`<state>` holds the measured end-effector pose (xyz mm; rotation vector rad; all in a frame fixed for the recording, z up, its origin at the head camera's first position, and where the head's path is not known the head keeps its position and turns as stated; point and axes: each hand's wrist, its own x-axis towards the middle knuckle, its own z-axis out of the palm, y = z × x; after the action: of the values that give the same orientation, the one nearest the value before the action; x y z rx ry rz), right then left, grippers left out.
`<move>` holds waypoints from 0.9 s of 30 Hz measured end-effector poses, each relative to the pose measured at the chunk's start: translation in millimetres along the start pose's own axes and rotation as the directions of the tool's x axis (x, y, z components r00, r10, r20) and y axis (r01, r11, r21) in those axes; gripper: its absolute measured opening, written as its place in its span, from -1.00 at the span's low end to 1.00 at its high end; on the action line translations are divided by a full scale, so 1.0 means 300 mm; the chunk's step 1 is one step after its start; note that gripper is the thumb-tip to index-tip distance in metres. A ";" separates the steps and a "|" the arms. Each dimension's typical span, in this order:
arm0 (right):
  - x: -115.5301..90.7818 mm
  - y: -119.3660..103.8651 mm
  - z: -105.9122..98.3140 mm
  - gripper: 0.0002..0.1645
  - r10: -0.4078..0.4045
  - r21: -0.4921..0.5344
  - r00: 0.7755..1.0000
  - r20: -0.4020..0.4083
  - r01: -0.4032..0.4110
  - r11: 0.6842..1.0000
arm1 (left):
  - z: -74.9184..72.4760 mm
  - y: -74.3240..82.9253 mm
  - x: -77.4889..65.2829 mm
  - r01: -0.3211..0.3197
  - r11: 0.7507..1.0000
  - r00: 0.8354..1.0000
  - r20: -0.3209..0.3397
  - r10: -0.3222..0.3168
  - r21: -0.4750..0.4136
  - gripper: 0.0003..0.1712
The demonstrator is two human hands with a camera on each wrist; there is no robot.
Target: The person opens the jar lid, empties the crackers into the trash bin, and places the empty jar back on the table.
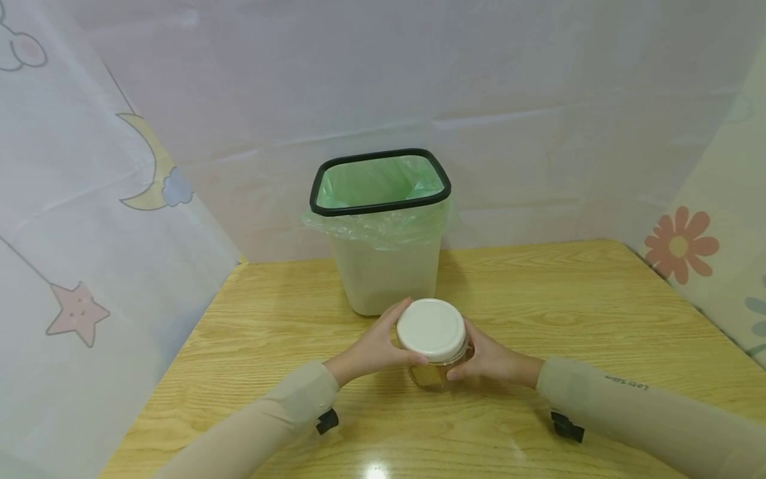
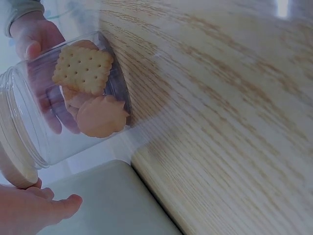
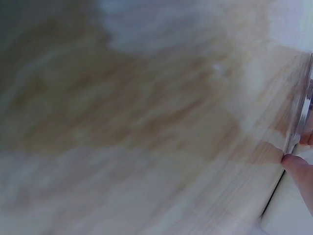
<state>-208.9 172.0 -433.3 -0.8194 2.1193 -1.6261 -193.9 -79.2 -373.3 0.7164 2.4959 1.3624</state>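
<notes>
A clear plastic jar with a white lid is between the two hands, upright near the middle of the table. My left hand grips the lid, thumb at its near edge and fingers round its far side. Lower down, my right hand holds the jar's body from the right. Through the clear wall show a square cracker and a scalloped round biscuit, with more biscuits partly hidden behind them. Only a fingertip against the jar's side appears in the right wrist view.
Close behind the jar stands a white bin with a black rim and a green liner bag. The wooden table runs back to a light printed cloth backdrop, which also hangs at both sides.
</notes>
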 end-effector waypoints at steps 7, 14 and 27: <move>0.004 0.006 -0.005 0.35 -0.008 0.041 0.999 0.032 0.007 0.999 | -0.010 -0.018 -0.011 0.010 1.000 1.000 -0.024 -0.011 -0.019 0.23; 0.003 0.007 -0.003 0.36 -0.031 0.052 0.999 0.029 0.029 0.998 | -0.023 -0.030 -0.029 0.028 0.999 0.999 -0.015 -0.028 -0.036 0.24; 0.011 0.021 -0.006 0.32 -0.103 0.063 0.993 0.060 0.099 0.993 | -0.052 -0.054 -0.060 0.047 0.999 0.997 -0.063 -0.049 -0.023 0.25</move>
<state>-213.9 172.3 -438.5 -0.9593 2.0061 -1.6825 -189.8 -107.3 -379.0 0.6134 2.5258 1.4148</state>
